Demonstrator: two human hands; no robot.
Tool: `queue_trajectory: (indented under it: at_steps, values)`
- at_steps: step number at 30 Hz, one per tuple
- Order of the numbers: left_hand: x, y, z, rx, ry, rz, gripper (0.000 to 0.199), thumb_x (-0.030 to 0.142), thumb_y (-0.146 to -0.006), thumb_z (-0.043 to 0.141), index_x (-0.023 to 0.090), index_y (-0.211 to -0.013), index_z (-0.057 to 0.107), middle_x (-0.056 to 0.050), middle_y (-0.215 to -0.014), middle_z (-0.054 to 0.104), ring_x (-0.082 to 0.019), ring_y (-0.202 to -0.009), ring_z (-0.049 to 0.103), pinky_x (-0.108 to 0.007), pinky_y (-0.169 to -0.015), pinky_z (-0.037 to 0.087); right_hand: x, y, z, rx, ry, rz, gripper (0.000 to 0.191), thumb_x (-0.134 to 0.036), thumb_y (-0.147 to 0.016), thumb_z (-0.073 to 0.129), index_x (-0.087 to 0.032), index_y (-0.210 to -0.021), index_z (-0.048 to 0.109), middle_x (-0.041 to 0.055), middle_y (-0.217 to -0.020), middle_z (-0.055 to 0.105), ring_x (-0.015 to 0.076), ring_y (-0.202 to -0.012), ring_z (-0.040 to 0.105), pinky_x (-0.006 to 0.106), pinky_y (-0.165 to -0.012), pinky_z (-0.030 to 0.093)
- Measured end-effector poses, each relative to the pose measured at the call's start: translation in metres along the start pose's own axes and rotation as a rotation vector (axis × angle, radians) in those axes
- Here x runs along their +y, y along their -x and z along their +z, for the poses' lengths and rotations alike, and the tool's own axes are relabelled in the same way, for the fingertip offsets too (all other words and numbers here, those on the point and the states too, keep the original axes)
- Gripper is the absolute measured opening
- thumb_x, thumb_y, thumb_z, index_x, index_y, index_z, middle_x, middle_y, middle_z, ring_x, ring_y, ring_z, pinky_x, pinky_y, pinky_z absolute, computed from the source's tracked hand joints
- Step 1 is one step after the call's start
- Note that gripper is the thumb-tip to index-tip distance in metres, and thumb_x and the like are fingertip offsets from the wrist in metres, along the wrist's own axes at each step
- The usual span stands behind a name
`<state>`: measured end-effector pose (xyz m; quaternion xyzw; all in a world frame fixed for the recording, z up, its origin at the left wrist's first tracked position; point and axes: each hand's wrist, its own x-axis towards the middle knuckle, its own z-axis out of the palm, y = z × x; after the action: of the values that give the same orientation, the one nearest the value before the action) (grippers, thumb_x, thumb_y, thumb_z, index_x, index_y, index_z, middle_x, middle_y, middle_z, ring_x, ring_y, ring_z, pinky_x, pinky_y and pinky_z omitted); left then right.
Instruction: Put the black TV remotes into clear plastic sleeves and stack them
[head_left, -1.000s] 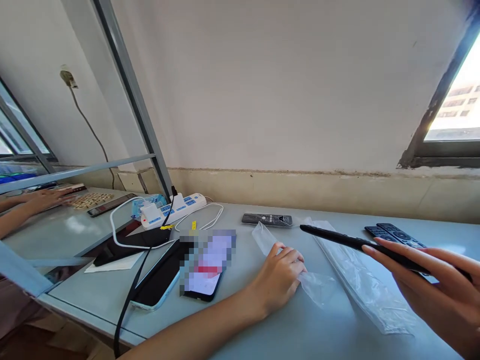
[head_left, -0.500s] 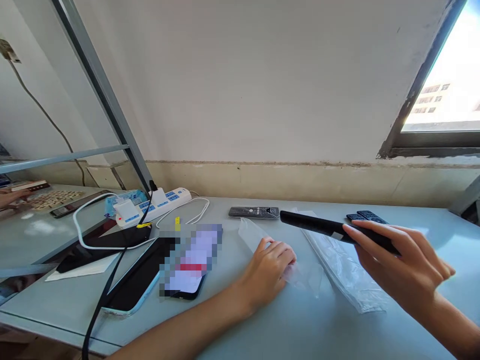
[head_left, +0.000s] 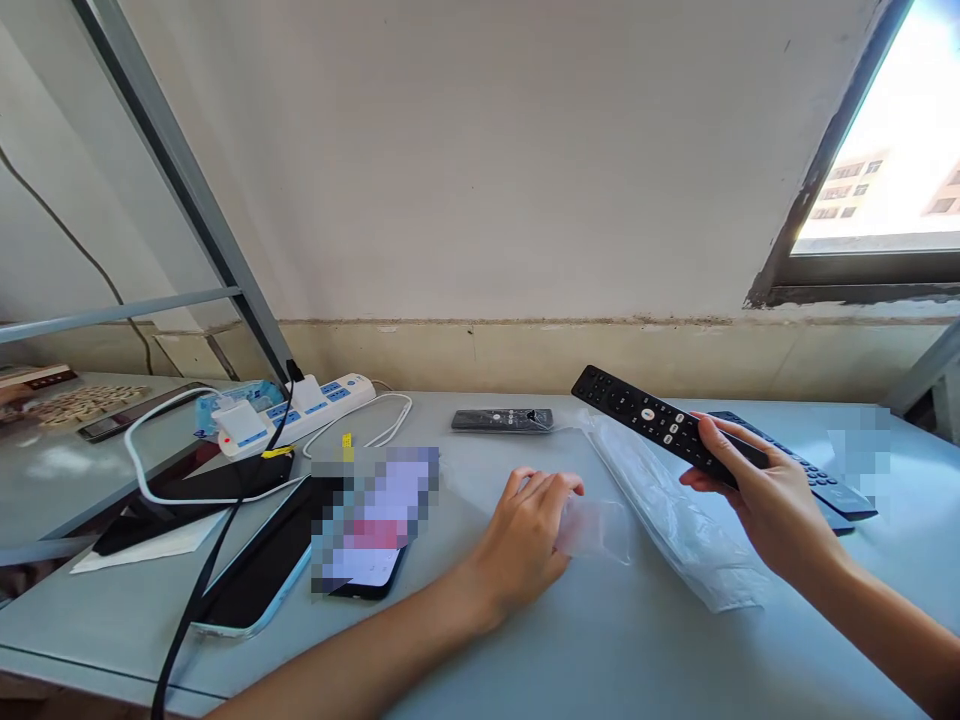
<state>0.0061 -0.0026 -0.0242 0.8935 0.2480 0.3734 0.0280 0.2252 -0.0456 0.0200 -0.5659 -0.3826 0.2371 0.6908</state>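
Remote control (head_left: 670,420), black, buttons showing, is clasped in the grip of the right hand (head_left: 765,490), above the bench (head_left: 562,660). Left hand (head_left: 529,535) grasps clear plastic film (head_left: 600,530); beyond: clear plastic bagging (head_left: 675,530), then a second remote (head_left: 502,420).

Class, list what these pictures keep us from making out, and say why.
All in the head view:
- Held remote: part of its face, under the right hand's thumb.
- Clear plastic: the part behind the left hand.
- Phone screen: text, pixelated.
- Window: cut off by the top and right edges.
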Motion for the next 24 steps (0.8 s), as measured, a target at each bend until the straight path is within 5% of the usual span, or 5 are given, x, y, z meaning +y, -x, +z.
queue_trajectory:
  at_steps: [7, 14, 19, 24]
  values:
    - [-0.002, -0.003, -0.002, -0.018, 0.021, -0.046, 0.04, 0.02, -0.073, 0.056, 0.019, -0.113, 0.05, -0.004, -0.094, 0.066, -0.022, -0.087, 0.061, -0.037, -0.088, 0.04, 0.003, -0.005, 0.0, -0.01, -0.102, 0.121, 0.045, -0.05, -0.058, 0.08, -0.017, -0.086, 0.068, 0.0039, -0.081, 0.067, 0.0118, -0.05, 0.063, 0.017, -0.051, 0.059]
    - [-0.005, -0.004, 0.001, -0.039, -0.024, -0.06, 0.022, 0.018, -0.073, 0.056, 0.021, -0.095, 0.055, -0.002, -0.087, 0.064, -0.02, -0.082, 0.06, -0.035, -0.083, 0.041, -0.005, -0.009, -0.002, 0.075, -0.171, 0.069, 0.037, -0.043, -0.058, 0.077, -0.022, -0.083, 0.059, -0.0048, -0.051, 0.055, 0.0111, -0.035, 0.051, 0.022, -0.032, 0.049]
    - [-0.005, -0.004, 0.003, -0.012, -0.019, -0.09, 0.022, 0.016, -0.071, 0.055, 0.021, -0.093, 0.056, -0.002, -0.086, 0.064, -0.02, -0.082, 0.059, -0.034, -0.082, 0.04, -0.008, -0.013, -0.006, 0.026, -0.18, -0.004, 0.024, -0.036, -0.06, 0.071, -0.023, -0.072, 0.056, -0.0051, -0.051, 0.049, 0.0088, -0.033, 0.044, 0.02, -0.022, 0.031]
    - [-0.004, -0.005, 0.001, 0.008, -0.034, -0.072, 0.022, 0.018, -0.072, 0.056, 0.021, -0.094, 0.058, -0.002, -0.087, 0.065, -0.019, -0.081, 0.059, -0.034, -0.081, 0.04, -0.015, -0.004, -0.003, -0.025, -0.137, 0.056, 0.03, -0.037, -0.055, 0.069, -0.023, -0.072, 0.05, -0.0001, -0.061, 0.063, 0.011, -0.036, 0.046, 0.021, -0.023, 0.03]
